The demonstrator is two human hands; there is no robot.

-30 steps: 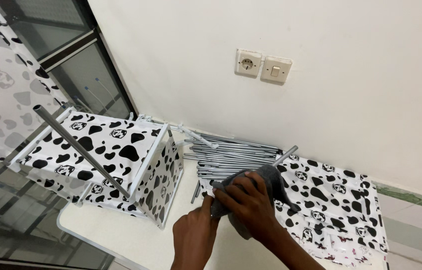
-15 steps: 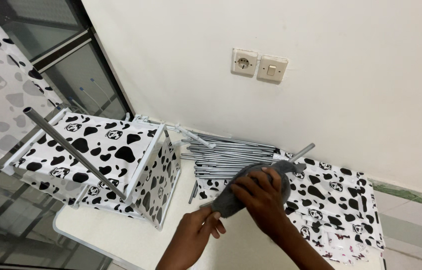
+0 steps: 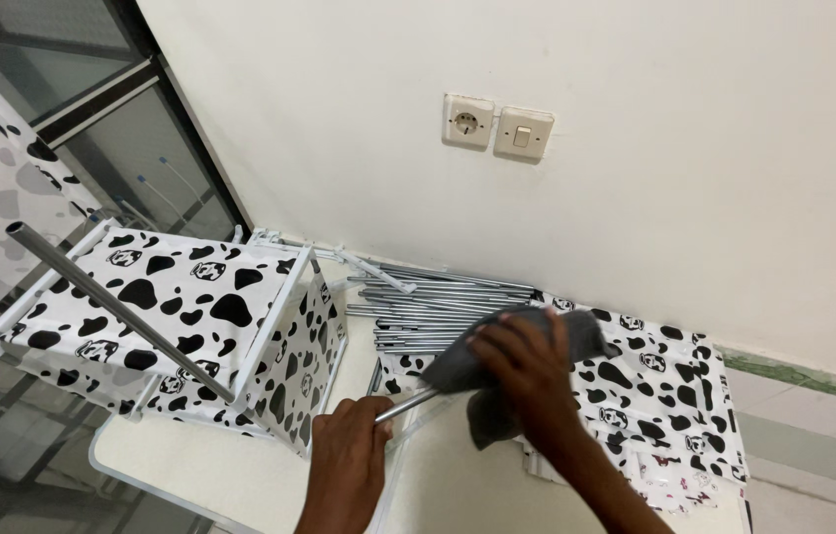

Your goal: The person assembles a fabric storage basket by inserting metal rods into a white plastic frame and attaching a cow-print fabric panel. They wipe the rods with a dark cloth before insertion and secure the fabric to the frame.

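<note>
Near the front edge of the white table, my left hand is clenched round the lower end of a thin silver metal tube, which slants up and away toward my right hand. That hand is closed over a soft grey cloth, wrapped round the tube's upper stretch so the far end is hidden.

By my judgement the tube is light, stiff and smooth, so it could slip through a loose fist; a firm hold near the bare end suits it best. The cloth is limp and folds wherever my fingers press.

Counting: one tube in hand and one cloth. At the back edge against the wall lies a bundle of silver metal tubes, too many and too overlapped to count. At the left corner stands one white-framed box with black-and-white cow-spotted fabric, one long grey rod lying slantwise across it. At the right end lies a flat stack of cow-spotted fabric panels.
</note>
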